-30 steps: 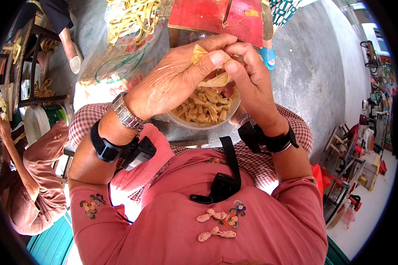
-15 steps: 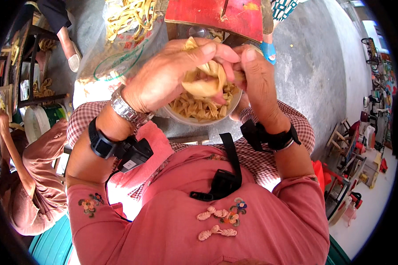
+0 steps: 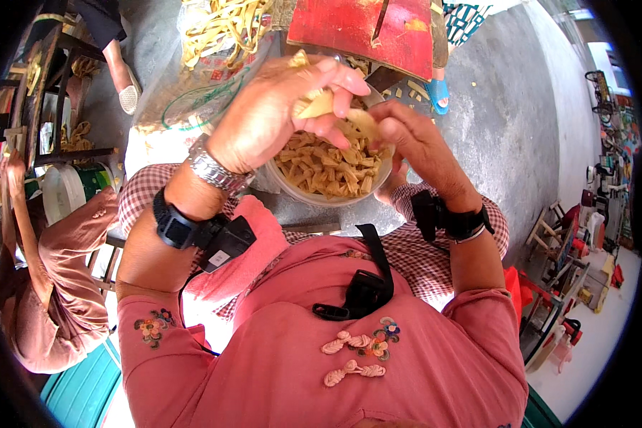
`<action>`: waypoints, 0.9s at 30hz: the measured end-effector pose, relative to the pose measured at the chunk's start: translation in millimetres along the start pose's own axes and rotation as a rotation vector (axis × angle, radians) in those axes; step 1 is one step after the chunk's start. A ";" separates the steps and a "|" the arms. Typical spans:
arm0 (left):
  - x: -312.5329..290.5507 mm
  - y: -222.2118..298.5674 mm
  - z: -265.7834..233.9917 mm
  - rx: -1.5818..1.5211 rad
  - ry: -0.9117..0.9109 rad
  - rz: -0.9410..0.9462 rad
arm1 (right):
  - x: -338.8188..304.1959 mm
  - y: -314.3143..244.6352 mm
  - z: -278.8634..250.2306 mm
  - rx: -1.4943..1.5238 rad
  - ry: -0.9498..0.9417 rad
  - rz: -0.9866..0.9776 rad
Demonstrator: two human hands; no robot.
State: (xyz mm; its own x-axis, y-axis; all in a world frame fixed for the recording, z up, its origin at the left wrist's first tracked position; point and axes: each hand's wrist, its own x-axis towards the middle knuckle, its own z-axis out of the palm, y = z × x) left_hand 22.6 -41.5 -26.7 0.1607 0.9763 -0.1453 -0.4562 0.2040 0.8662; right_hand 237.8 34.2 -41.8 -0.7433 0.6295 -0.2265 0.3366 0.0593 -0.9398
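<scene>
A pale yellow flat, pliable strip (image 3: 315, 106) runs through the curled fingers of my left hand (image 3: 260, 103), its end showing above the knuckles. My right hand (image 3: 422, 143) is pinched at the strip's other side, where the strip is blurred. Both hands are above a round whitish bowl (image 3: 314, 200) between my knees. Many short folded or knotted yellow pieces (image 3: 328, 171) fill the bowl.
Beyond the bowl stands a red wooden board (image 3: 335, 32). Long yellow strips (image 3: 225, 32) are heaped on a clear plastic bag at the far left. A pink towel (image 3: 235, 257) lies by my left thigh. Other people sit at left and beyond the red board.
My hands have moved apart a little, the right one drawing away to the right. The strip's loop between them has loosened or pulled out, and more of the bowl shows.
</scene>
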 end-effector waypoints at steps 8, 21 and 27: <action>0.5 5.5 2.4 -0.078 -0.023 0.021 | 1.4 -22.8 10.8 0.080 -0.102 -0.075; 9.2 12.1 15.0 0.356 0.166 -0.003 | 3.6 -16.7 3.4 -0.078 0.039 -0.224; 11.7 26.1 8.8 0.159 0.263 0.160 | -1.0 -20.2 -10.6 -0.014 0.080 -0.268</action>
State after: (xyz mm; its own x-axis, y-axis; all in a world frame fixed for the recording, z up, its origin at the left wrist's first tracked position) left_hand 20.3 -25.4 -1.6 -0.1423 0.9846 -0.1016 -0.3121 0.0528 0.9486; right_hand 237.9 40.6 -19.9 -0.7591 0.6490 0.0516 0.1421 0.2425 -0.9597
